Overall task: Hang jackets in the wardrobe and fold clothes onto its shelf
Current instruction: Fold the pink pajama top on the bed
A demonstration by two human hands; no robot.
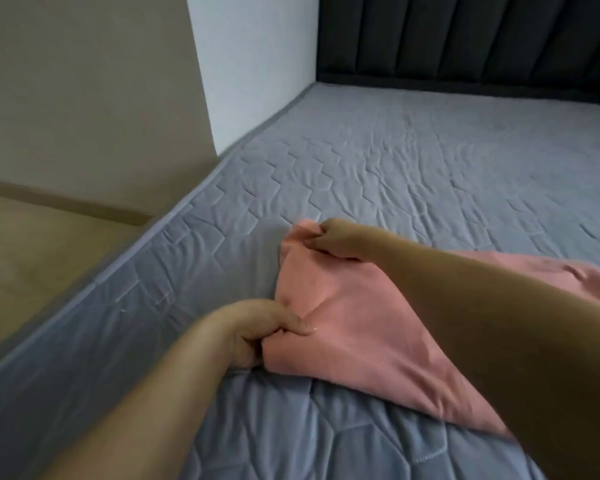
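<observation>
Pink garment, soft knit by the look of it, lying on the grey quilted mattress down at about 5 o'clock in the view, partly doubled over already. Pinched at two spots along its left edge: left hand at roughly 7 o'clock, thumb and curled fingers clamped on the near corner; right hand close to dead centre, knuckles bunched round the far corner. Both forearms reaching in from the bottom of the frame, the right one covering a good chunk of the cloth, so hard to say if it's a tee or a sweatshirt.

Looks like mid-fold, definitely the folding half of the job rather than the hanging. Next up, probably: lift both corners together, carry them across toward 3 o'clock, lay flat, smooth out the crease. Even tension needed or the edge goes wonky.

Dark padded headboard up at 1 o'clock, white wall at 12, beige floor off at 9. No wardrobe in sight.
</observation>
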